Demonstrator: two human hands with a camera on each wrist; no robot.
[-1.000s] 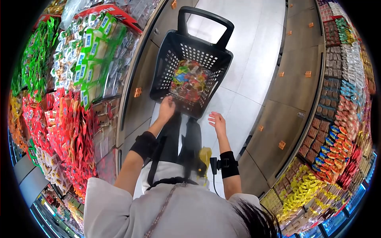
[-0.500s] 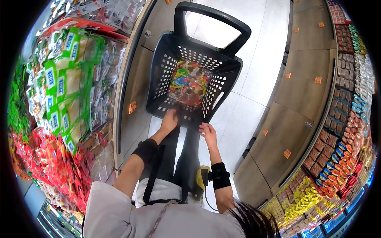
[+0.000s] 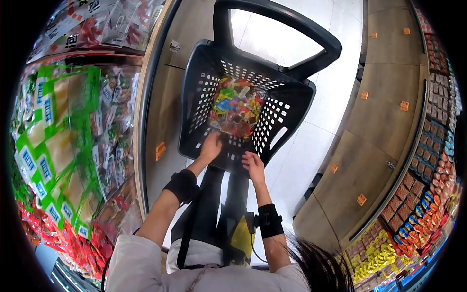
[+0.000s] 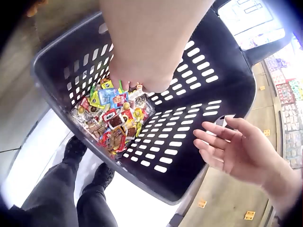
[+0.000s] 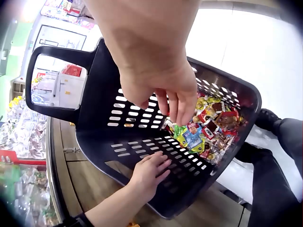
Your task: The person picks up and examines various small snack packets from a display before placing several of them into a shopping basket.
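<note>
A black plastic shopping basket (image 3: pixel 296 109) with slotted walls stands tilted in front of the person's legs. At its bottom lies a heap of small wrapped candies (image 3: pixel 238 109) in mixed colours. My left hand (image 3: pixel 211 147) reaches over the near rim at the left, its fingers inside the basket; the right wrist view shows this left hand (image 5: pixel 150 172) with fingers extended and nothing in them. Near the same rim, further right, my right hand (image 3: pixel 253 168) hovers with fingers loosely bent. In the left wrist view the right hand (image 4: pixel 241 146) shows a bare palm.
The basket's large loop handle (image 3: pixel 331 48) points away down the aisle. Wooden cabinets (image 3: pixel 389 121) line the pale tiled floor (image 3: pixel 340 63). Green-and-white snack packs (image 3: pixel 53 146) and red packets (image 3: pixel 63 243) fill the left shelf; rows of packaged snacks (image 3: pixel 433 126) fill the right one.
The basket appears larger and closer in the head view. My right hand has moved left toward the near rim, and the left hand reaches a little further over the basket.
</note>
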